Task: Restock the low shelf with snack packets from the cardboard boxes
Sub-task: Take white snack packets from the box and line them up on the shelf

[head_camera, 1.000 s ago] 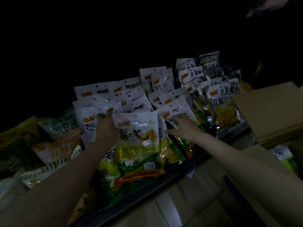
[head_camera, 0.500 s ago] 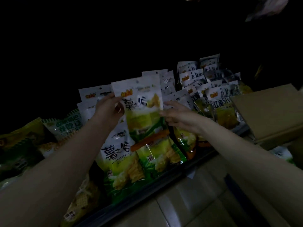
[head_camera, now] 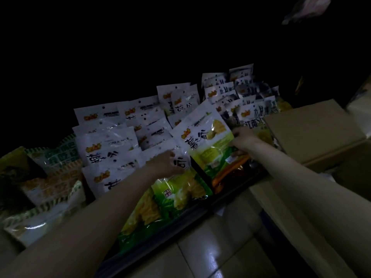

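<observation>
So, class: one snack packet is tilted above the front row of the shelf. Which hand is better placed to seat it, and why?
Right. The right hand already grips the tilted packet at its right edge; the left hand rests on the front-row packet beside it.

A glossy pale tiled floor (head_camera: 210, 255) fills the lower centre of the frame, catching a bright glare patch. In the upper right corner, a blurred pale crumpled shape (head_camera: 307, 9) shows against the darkness; what it is cannot be told. The rest of the upper frame is black.
</observation>
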